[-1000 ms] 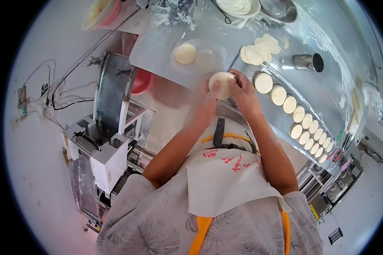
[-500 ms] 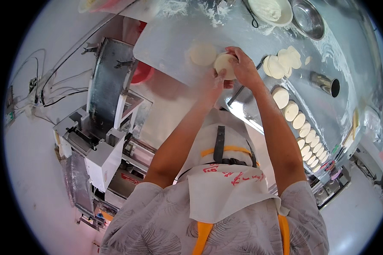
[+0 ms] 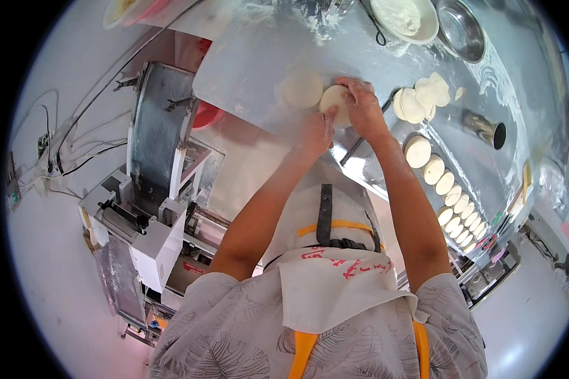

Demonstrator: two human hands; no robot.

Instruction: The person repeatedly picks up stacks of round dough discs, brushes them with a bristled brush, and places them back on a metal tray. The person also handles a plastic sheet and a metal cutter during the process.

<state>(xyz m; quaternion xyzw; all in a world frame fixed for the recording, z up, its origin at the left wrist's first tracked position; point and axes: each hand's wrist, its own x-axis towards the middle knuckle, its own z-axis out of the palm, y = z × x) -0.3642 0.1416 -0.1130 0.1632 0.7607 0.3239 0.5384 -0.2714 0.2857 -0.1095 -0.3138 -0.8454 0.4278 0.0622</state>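
Note:
Near the table's front edge I hold a pale, flat dough round between both hands. The thumb and fingers of my left hand pinch its near edge. My right hand curls over its far right side, fingers on top and along the rim. Just left of it, a second dough round lies flat on the metal table. Part of my left hand's fingers is hidden under the held round.
To the right lie a fanned pile of thin dough rounds, a metal cylinder and a tray with rows of dough discs. A flour bowl and a steel bowl stand far right. A belt machine stands left.
Both hands have come slightly nearer with the dough round, which now lies lower and flatter. The left hand has shifted a little left and down along its edge.

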